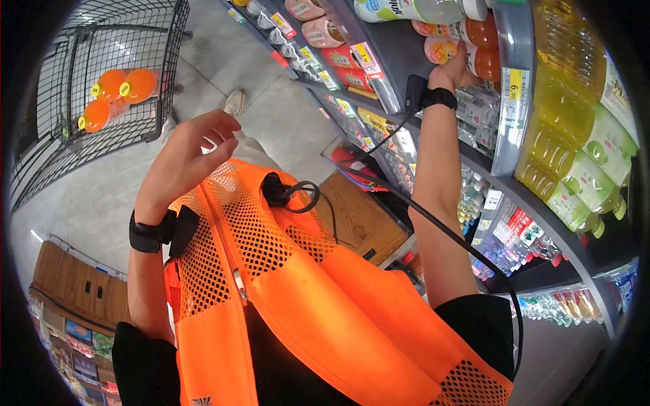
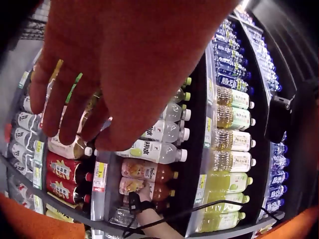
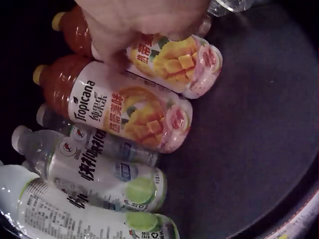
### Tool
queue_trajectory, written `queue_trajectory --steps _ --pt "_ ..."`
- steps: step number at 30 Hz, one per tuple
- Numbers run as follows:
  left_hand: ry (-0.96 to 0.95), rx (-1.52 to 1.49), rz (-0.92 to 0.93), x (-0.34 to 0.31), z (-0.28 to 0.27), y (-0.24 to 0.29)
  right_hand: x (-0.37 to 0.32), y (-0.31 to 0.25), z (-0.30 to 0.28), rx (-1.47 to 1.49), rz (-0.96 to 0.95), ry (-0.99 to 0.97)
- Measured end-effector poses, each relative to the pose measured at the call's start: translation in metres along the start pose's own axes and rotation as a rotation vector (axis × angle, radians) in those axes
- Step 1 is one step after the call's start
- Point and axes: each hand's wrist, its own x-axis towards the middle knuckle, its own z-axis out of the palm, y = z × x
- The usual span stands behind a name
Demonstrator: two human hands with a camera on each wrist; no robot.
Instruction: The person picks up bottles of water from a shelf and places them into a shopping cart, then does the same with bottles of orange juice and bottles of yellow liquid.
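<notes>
At the shelf on the right of the head view, my right hand point(image 1: 455, 72) grips a Tropicana juice bottle point(image 1: 440, 50) that lies on its side. In the right wrist view the fingers and thumb wrap this bottle point(image 3: 187, 67) around its label. A second Tropicana bottle point(image 3: 127, 112) lies right beside it, with clear lime-label bottles point(image 3: 104, 167) further along. My left hand point(image 1: 193, 155) hangs in front of the orange vest point(image 1: 284, 291), fingers loosely bent, holding nothing. It looms large in the left wrist view.
A wire shopping cart point(image 1: 168, 68) at upper left carries several orange drink bottles point(image 1: 141, 86). Yellow-green drink bottles point(image 1: 552, 145) fill the shelf at far right. A black cable point(image 1: 433, 220) runs past my right arm. A wooden crate point(image 1: 359, 216) stands below the shelves.
</notes>
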Motion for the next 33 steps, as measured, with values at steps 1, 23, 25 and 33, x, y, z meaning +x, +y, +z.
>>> queue_trajectory --steps 1,23,25,33 --pt "0.004 0.003 -0.003 0.000 0.001 0.000 -0.006 -0.006 0.004 -0.042 0.000 0.019" --pt "0.112 0.035 -0.144 -0.026 -0.011 -0.022 0.088 -0.021 -0.103 -0.607 -0.190 0.124" --pt "0.111 0.045 -0.124 -0.024 -0.007 -0.015 0.110 -0.009 -0.105 -0.616 -0.151 0.088" --pt "0.008 0.194 -0.030 -0.051 0.019 0.034 0.143 0.002 -0.118 -0.515 -0.052 0.073"
